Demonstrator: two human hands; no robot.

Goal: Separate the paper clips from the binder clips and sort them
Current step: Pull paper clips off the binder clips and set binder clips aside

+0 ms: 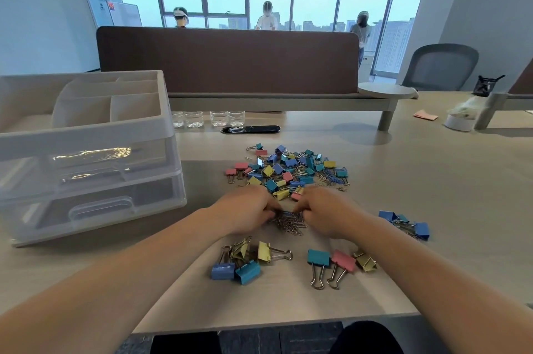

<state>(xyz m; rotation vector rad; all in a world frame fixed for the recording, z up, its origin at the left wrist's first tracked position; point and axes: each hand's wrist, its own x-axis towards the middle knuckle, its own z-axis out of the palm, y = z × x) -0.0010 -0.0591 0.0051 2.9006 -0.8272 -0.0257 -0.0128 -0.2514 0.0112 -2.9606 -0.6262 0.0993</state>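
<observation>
A mixed heap of coloured binder clips and paper clips (291,169) lies mid-table. Just in front of it sits a small clump of silver paper clips (291,224). My left hand (248,214) and my right hand (323,212) meet over this clump, fingers curled and pinching paper clips from both sides. Nearer me lie two groups of large binder clips, one on the left (245,263) and one on the right (337,264). Some blue binder clips (406,224) lie to the right of my right forearm.
A translucent drawer organiser (86,157) with an open top tray stands at the left. Small clear bottles (207,118) and a black cable slot (251,129) sit behind the heap. A brown partition (227,59) closes the back; the table edge (274,320) is near me.
</observation>
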